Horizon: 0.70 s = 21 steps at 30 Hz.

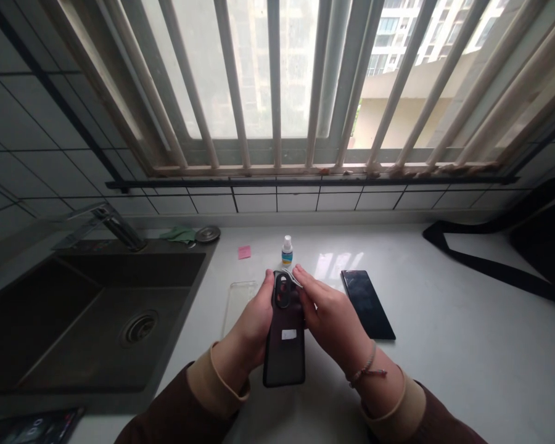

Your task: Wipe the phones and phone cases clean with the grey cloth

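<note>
1. Your left hand is closed around a black phone case. The fingers wrap its left side, and the case stands on its long end, with its top tipped away from you.
2. The case is in the middle of the scene, held up over the counter, between your two hands. It has a round camera hole near the far end and a small white label on its back.
3. Your right hand is flat and narrow, with the fingers close together. The fingertips reach the far end of the case, next to a thin white strip. You cannot tell if they are pinching the strip.
4. A string bracelet is on your right wrist. Both of your brown sleeves have tan cuffs.
5. A small spray bottle stands just past the case, and a pink sticky note lies to its left.
6. A clear phone case lies under your left hand, and a black phone lies face up to the right of your right hand.
7. On the far left are a sink and a tap, with a green cloth and a round metal lid behind the sink.
8. A black bag strap lies on the right, and window bars run along the far side.
</note>
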### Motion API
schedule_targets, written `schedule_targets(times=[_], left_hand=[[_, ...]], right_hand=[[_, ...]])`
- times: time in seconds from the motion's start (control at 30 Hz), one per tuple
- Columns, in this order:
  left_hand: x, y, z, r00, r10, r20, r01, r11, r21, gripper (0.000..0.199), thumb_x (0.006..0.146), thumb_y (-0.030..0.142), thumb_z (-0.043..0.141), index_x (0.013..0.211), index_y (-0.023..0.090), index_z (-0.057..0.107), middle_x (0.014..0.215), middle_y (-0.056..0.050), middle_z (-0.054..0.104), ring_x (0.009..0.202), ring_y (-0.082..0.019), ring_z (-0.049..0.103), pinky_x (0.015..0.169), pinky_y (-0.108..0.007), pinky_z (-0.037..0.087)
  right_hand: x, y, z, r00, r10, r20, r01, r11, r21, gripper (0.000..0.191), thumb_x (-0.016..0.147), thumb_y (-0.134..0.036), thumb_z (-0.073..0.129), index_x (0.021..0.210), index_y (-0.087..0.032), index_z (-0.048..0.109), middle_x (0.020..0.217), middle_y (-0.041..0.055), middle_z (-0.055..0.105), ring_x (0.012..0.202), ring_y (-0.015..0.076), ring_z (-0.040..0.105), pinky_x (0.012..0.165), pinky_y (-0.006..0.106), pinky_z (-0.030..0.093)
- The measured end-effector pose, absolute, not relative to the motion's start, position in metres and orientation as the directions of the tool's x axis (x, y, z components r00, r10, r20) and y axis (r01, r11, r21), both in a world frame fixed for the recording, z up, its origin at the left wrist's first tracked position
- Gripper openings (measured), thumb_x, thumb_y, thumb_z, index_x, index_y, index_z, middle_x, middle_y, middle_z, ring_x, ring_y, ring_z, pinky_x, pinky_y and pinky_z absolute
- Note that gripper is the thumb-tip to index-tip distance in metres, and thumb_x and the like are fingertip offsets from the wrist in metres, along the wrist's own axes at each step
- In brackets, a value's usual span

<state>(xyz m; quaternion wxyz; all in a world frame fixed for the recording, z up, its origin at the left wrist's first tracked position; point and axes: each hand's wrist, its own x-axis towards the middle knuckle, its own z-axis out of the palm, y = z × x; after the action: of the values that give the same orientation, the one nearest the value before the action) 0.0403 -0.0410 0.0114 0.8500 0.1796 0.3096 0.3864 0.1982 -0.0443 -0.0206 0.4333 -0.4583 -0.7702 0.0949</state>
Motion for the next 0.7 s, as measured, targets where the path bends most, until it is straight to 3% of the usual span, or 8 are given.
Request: schedule_targets(times=[0.1,0.2,0.37,0.57,0.7], left_hand=[[0.042,-0.038,0.010,0.501,0.799,-0.333,-0.619,0.599,0.507,0.068,0.110,0.060,0.030,0.134,0.011,0.071,0.120,-0.019,0.078,0.116,-0.030,0.074,0.109,-0.044,0.052],[0.042,-0.035,0.010,0.469,0.822,-0.322,-0.665,0.569,0.483,0.070,0.110,0.059,0.030,0.135,0.007,0.069,0.122,-0.021,0.078,0.121,-0.031,0.072,0.114,-0.044,0.049],[0.038,-0.029,0.007,0.310,0.837,-0.451,-0.680,0.526,0.510,0.072,0.108,0.062,0.034,0.121,0.003,0.073,0.105,-0.025,0.079,0.107,-0.034,0.077,0.102,-0.046,0.058],[0.029,-0.020,0.006,0.087,0.879,-0.468,-0.668,0.400,0.628,0.075,0.106,0.066,0.032,0.105,0.003,0.073,0.089,-0.023,0.077,0.079,-0.032,0.078,0.077,-0.045,0.065],[0.023,-0.016,0.011,-0.034,0.891,-0.452,-0.716,0.294,0.633,0.072,0.107,0.064,0.029,0.107,0.007,0.073,0.091,-0.020,0.077,0.073,-0.028,0.076,0.070,-0.041,0.065]], right_hand=[[0.196,-0.044,-0.023,-0.268,0.753,0.601,0.664,0.596,-0.451,0.044,0.106,-0.010,0.045,0.146,-0.011,0.064,0.149,0.0178,0.064,0.140,0.0261,0.062,0.119,0.046,0.054],[0.195,-0.043,-0.025,-0.343,0.709,0.617,0.676,0.642,-0.362,0.044,0.106,-0.008,0.044,0.145,-0.013,0.064,0.149,0.0159,0.064,0.142,0.0265,0.060,0.121,0.050,0.051],[0.193,-0.045,-0.025,-0.497,0.650,0.575,0.617,0.731,-0.292,0.042,0.103,-0.006,0.046,0.138,-0.015,0.067,0.144,0.0124,0.069,0.140,0.0287,0.062,0.129,0.060,0.034],[0.192,-0.056,-0.013,-0.601,0.559,0.571,0.426,0.829,-0.363,0.037,0.095,-0.013,0.056,0.128,-0.013,0.072,0.138,0.0132,0.073,0.134,0.0254,0.068,0.128,0.043,0.041],[0.192,-0.064,-0.004,-0.554,0.558,0.618,0.287,0.825,-0.487,0.032,0.085,-0.010,0.063,0.113,-0.019,0.077,0.125,0.0065,0.080,0.122,0.0199,0.075,0.121,0.031,0.049]])
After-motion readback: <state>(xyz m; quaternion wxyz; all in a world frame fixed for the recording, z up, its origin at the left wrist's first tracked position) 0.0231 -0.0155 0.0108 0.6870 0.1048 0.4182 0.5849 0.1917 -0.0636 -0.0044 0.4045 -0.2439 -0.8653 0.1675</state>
